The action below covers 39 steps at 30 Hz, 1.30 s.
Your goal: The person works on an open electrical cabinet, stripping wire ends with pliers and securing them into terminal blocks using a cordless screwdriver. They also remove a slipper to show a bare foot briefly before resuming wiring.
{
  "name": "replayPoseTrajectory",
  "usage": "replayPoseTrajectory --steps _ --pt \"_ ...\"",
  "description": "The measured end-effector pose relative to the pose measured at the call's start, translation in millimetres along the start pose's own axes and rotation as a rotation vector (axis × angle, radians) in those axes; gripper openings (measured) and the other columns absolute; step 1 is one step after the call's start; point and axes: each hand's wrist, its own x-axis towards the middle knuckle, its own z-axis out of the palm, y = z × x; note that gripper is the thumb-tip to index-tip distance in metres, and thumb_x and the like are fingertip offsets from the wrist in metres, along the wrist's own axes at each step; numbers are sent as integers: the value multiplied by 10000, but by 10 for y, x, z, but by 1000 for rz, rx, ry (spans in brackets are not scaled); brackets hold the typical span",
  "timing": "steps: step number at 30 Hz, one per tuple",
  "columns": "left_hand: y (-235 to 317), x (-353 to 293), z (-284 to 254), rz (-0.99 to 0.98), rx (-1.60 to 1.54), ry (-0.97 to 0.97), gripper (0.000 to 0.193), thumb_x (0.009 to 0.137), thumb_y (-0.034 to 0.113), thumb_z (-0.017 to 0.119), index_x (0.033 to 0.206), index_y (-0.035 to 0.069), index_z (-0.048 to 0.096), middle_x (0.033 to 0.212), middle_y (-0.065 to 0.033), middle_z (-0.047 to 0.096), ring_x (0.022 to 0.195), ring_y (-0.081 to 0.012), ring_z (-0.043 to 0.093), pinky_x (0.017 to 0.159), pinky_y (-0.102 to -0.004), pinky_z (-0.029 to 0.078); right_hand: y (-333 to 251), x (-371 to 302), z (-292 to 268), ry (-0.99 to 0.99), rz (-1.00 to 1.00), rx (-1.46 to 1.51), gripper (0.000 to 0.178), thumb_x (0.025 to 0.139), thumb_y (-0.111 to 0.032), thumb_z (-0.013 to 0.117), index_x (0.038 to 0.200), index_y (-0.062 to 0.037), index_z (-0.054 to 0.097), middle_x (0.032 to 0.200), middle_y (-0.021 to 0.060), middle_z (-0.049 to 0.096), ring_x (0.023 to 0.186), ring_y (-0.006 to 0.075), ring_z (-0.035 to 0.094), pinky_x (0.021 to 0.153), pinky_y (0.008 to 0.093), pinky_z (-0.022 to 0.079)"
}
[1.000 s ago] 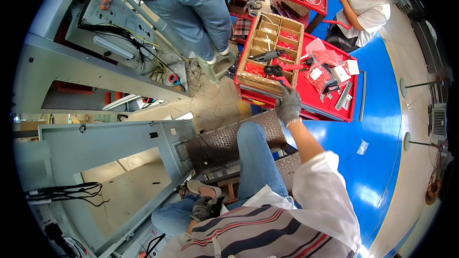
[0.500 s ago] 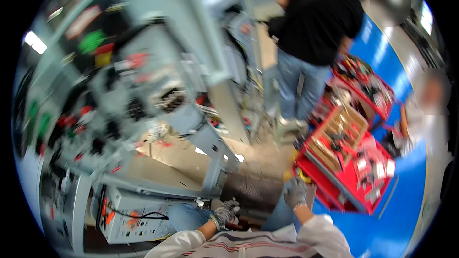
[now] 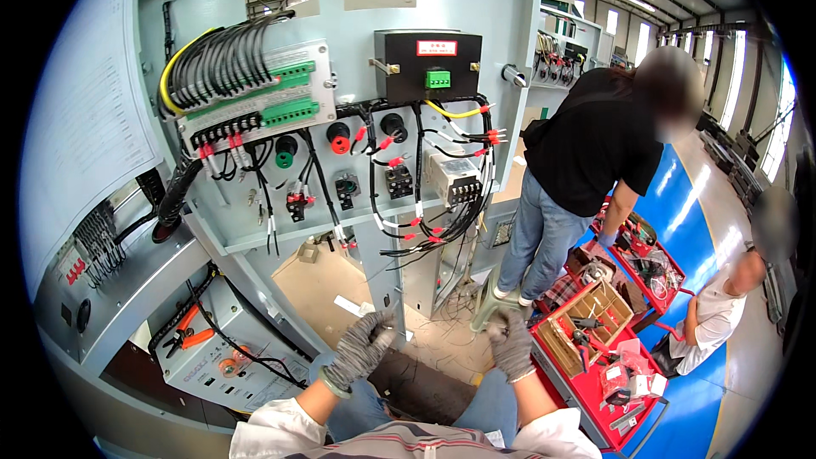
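Observation:
My left hand point(image 3: 361, 348), in a grey knit glove, hovers with its fingers spread and nothing in it, just below the open electrical cabinet point(image 3: 340, 144). My right hand point(image 3: 512, 344), also gloved, is curled into a fist beside the red tool cart point(image 3: 595, 391). A bit of yellow at its wrist looks like a tool's handle point(image 3: 478, 379). The cabinet panel carries green terminal blocks point(image 3: 285, 93), a black box point(image 3: 427, 64), red and green push buttons and bundles of black wires with red ends point(image 3: 425, 221). My jeans-clad knees are under both hands.
A person in a black shirt point(image 3: 586, 153) stands at the right, reaching into a second red cart point(image 3: 646, 263). Another person in white point(image 3: 714, 319) crouches on the blue floor. A wooden tool tray point(image 3: 586, 327) sits on the near cart. Orange pliers point(image 3: 191, 331) lie on a lower box.
The view has swung from the tool cart and floor up to the cabinet panel. My right hand has come back from the wooden tray, and both hands now sit in front of me.

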Motion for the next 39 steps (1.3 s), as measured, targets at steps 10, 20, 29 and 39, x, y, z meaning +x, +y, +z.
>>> replayPoseTrajectory --steps 10,20,29,39 --pt "740 -38 -216 206 58 18 241 815 54 583 1054 34 596 905 -72 648 808 -146 614 751 -293 486 -875 1026 -784 36 -103 479 302 839 -212 607 1047 5 581 869 103 632 796 169 609 727 289 486" --pt "465 -221 43 165 133 -91 270 824 137 633 1076 47 603 906 -113 632 817 -235 632 731 -323 500 -2354 2444 -1525 497 -1095 -190 139 799 -146 610 884 -37 621 774 103 590 686 279 572 626 340 475" --pt "-8 -503 250 138 183 -239 333 839 293 609 1042 29 603 929 -176 610 868 -342 596 776 -401 477 -3125 2781 -1300 -107 -287 -660 657 758 -658 566 882 -20 660 661 134 627 700 255 644 739 376 498" --pt "-90 -470 207 131 128 -250 309 834 271 617 996 8 597 891 -172 599 857 -329 594 773 -397 472 -2851 2943 -1099 -8 -375 -470 553 806 -538 592 973 -16 657 738 144 648 733 226 649 733 356 503"
